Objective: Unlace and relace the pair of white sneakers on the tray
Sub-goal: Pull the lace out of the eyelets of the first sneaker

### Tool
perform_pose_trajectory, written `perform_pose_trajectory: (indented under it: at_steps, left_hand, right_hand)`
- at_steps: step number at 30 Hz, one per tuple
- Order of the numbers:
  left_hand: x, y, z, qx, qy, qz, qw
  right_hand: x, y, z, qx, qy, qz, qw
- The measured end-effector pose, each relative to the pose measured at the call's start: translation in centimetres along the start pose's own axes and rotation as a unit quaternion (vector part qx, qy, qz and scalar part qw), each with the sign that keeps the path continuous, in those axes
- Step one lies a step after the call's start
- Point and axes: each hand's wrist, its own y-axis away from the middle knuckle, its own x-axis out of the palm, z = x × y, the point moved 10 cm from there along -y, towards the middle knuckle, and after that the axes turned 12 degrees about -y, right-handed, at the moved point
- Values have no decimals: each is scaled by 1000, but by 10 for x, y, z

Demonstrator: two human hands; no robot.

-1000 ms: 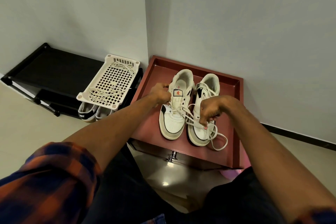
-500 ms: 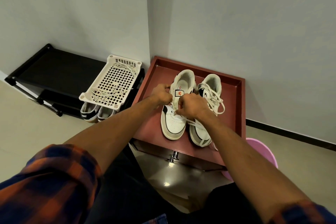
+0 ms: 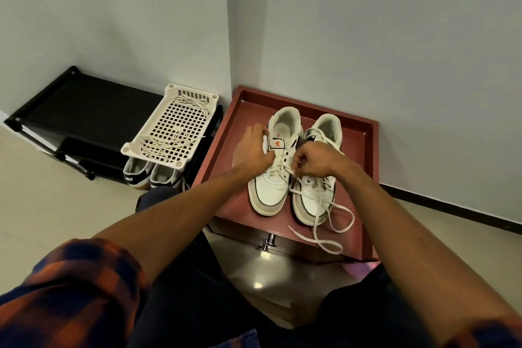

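Observation:
Two white sneakers stand side by side on a dark red tray (image 3: pixel 364 178), toes toward me. My left hand (image 3: pixel 252 150) holds the left sneaker (image 3: pixel 275 175) by its left side, near the tongue. My right hand (image 3: pixel 313 159) is curled and pinches a white lace (image 3: pixel 324 215) at the left sneaker's eyelets. The right sneaker (image 3: pixel 313 198) lies partly under that hand, and loose lace trails from it in loops over the tray's near right part.
A white perforated basket (image 3: pixel 175 133) with loose laces in it rests on a black shoe rack (image 3: pixel 79 110) at the left. Dark-heeled shoes (image 3: pixel 149 175) stand beneath the basket. Walls close the corner behind the tray; a metal knob (image 3: pixel 268 241) sticks out below its front edge.
My right hand moved from the right sneaker's toe to the left sneaker's eyelets. The loose lace now lies in loops at the tray's near right. My left hand kept its hold.

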Motion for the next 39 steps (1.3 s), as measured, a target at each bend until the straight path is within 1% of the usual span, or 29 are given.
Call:
perform_pose_trajectory:
  at_steps: [1, 2, 3, 4, 5, 7, 8, 12, 18, 22, 25, 27, 28, 30, 31, 33, 35, 37, 39]
  left_hand:
    - [2, 5, -5, 28, -14, -6, 1000]
    - [5, 11, -10, 52, -29, -1, 998]
    - [10, 15, -13, 68, -49, 12, 996]
    - [15, 18, -12, 76, -72, 29, 994]
    - [21, 20, -11, 82, -93, 47, 991]
    - [32, 23, -9, 91, -113, 75, 987]
    - [33, 24, -9, 95, -116, 78, 986]
    - [35, 23, -12, 110, -127, 88, 982]
    - [38, 24, -10, 123, -101, 126, 979]
    - [38, 20, 2, 81, -48, 143, 985]
    - [42, 19, 10, 40, 23, 178, 983]
    - [41, 18, 13, 10, 65, 176, 982]
    - [42, 17, 16, -10, 88, 175, 981]
    - [43, 20, 18, -40, 120, 170, 977]
    - [43, 22, 17, -41, 126, 167, 977]
    - [43, 24, 14, -20, 112, 160, 981]
    - [41, 27, 13, -7, 100, 160, 982]
    - [41, 27, 14, -2, 94, 163, 982]
    - [41, 28, 13, 14, 70, 167, 983]
  right_hand:
    - [-11, -1, 5, -25, -11, -70, 997]
    - [-18, 0, 9, -43, -41, -124, 990]
    - [-22, -1, 12, -52, -74, -159, 983]
    - [-21, -4, 14, -56, -93, -171, 979]
    - [-17, -9, 16, -54, -92, -162, 981]
    - [-4, -18, 15, -33, -41, -124, 991]
    - [0, -20, 14, -27, -21, -121, 992]
    - [1, -24, 10, -34, -48, -160, 985]
    - [2, -23, 7, -52, -86, -172, 980]
    - [4, -18, 3, -53, -79, -186, 978]
    - [12, -14, 0, -60, -104, -146, 982]
    - [17, -9, 0, -61, -61, -121, 989]
    - [16, -7, -1, -58, -57, -115, 990]
    - [13, -9, -1, -50, -93, -112, 988]
    - [9, -10, 2, -48, -124, -113, 985]
    - [-4, -14, 14, -53, -198, -119, 972]
    - [-18, -16, 33, -67, -262, -106, 957]
    - [-31, -17, 47, -69, -347, -73, 932]
    - [-39, -24, 45, -34, -452, -54, 890]
